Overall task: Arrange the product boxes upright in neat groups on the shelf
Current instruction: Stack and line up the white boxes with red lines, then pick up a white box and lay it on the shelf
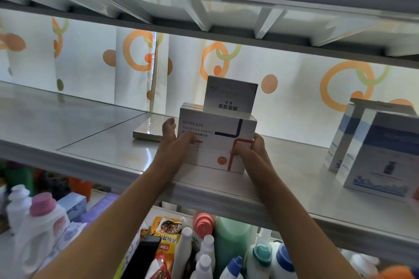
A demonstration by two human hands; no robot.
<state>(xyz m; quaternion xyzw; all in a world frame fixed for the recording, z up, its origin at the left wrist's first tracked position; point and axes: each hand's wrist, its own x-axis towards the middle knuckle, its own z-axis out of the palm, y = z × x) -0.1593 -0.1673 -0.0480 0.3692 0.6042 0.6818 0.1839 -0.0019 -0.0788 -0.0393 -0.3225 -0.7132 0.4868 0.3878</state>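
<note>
1. Squeezing the white boxes (217, 142) from both ends: the left hand (174, 142) has its thumb on the front face and its fingers round the left end; the right hand (249, 152) grips the right end, thumb in front.
2. The boxes stand upright on the shelf (90, 149), near its front edge, several deep.
3. Behind them a taller box (230, 95) stands touching; blue boxes (371, 152) sit well apart to their right.
4. Likely light, stiff card with slick faces; single boxes could slip out.
5. Holding low at the ends, pressing inward, seems safest.
</note>
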